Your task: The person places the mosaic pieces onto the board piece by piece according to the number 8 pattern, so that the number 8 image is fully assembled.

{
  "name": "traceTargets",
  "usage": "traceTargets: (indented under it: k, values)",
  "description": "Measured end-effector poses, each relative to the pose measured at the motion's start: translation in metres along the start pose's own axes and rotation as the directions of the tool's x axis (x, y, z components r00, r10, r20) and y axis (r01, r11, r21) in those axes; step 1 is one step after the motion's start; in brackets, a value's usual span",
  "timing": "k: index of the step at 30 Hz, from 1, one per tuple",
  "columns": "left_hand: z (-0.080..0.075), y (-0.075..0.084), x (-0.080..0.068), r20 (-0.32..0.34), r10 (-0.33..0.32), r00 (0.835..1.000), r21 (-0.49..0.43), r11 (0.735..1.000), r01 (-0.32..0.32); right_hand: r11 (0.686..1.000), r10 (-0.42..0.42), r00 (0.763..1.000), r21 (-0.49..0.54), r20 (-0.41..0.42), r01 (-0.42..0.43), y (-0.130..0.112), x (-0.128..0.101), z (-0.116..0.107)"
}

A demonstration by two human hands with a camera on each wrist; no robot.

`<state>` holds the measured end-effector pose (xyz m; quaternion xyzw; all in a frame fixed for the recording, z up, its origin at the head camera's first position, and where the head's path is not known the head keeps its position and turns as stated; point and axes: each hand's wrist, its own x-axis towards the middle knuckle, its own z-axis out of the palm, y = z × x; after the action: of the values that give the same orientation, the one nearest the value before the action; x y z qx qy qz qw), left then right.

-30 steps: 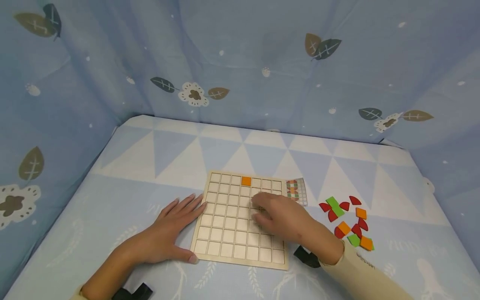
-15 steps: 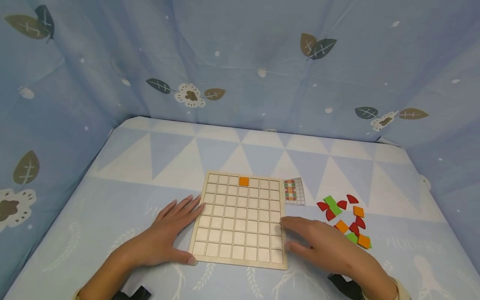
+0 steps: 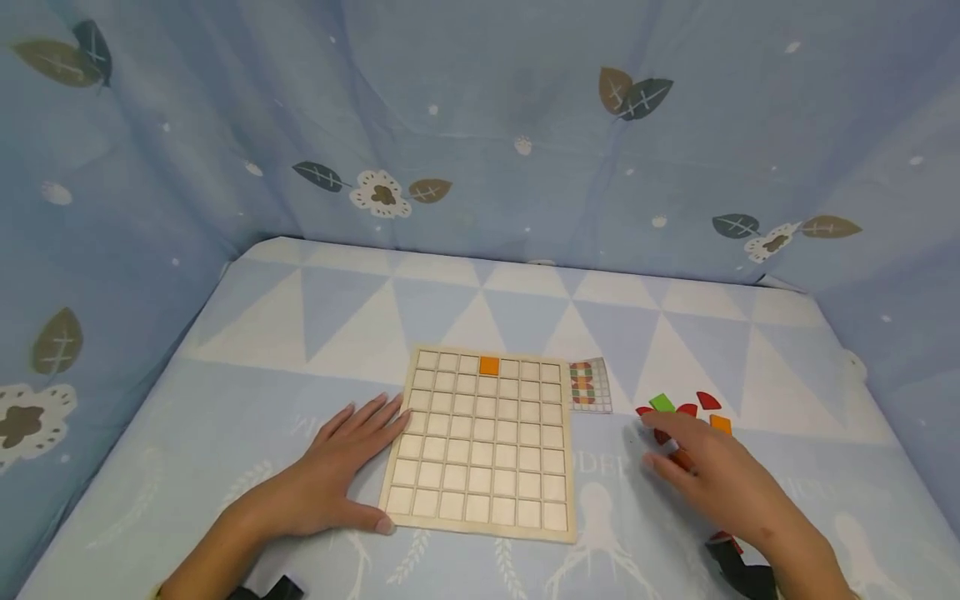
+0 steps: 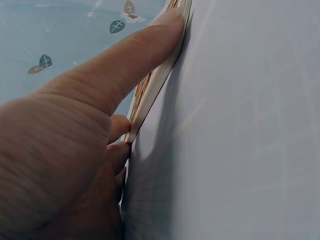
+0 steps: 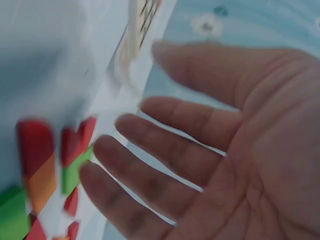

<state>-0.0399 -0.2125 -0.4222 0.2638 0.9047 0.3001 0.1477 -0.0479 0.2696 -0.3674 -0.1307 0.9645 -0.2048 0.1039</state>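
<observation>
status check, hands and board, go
Left hand flat, open, bracing the board at its left edge. Right hand open over the loose pieces, holding nothing. One orange tile on the board's top row. Nothing in the way.

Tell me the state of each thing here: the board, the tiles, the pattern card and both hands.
Wooden grid board: flat, one orange tile in its top row.
Loose tiles: scattered right of the board, partly covered.
Pattern card: flat beside the board's top right corner.
Left hand: open, pressed against the board's left edge.
Right hand: open, empty, over the loose tiles.
</observation>
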Motion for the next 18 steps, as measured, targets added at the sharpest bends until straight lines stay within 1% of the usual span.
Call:
traceTargets:
  k: [1,3,6,8,13,18]
  values:
    - [0.001,-0.001,0.001,0.0,0.002,1.0,0.0,1.0,-0.002,1.0,0.001,1.0,-0.006,-0.019,-0.001,0.005,0.001,0.0]
    - [0.003,-0.002,0.001,-0.003,0.006,1.0,0.005,1.0,-0.006,0.999,-0.026,0.998,-0.03,-0.06,0.024,0.013,0.002,0.001]
    - [0.005,-0.003,0.001,-0.015,0.01,1.0,0.023,1.0,-0.01,0.994,-0.081,0.987,-0.083,-0.135,0.07,0.023,0.005,0.004]
    - [0.005,-0.004,0.001,-0.023,0.016,1.0,0.033,0.999,-0.015,0.99,-0.105,0.98,-0.107,-0.171,0.087,0.028,0.006,0.008]
    - [0.005,-0.003,0.003,-0.016,0.009,1.0,0.031,0.999,-0.009,0.989,-0.084,0.978,-0.134,-0.191,0.059,0.032,0.007,0.015]
    - [0.003,0.0,0.001,-0.014,-0.005,1.0,0.022,1.0,0.005,0.993,-0.021,0.977,-0.116,-0.21,-0.004,0.031,0.006,0.02]
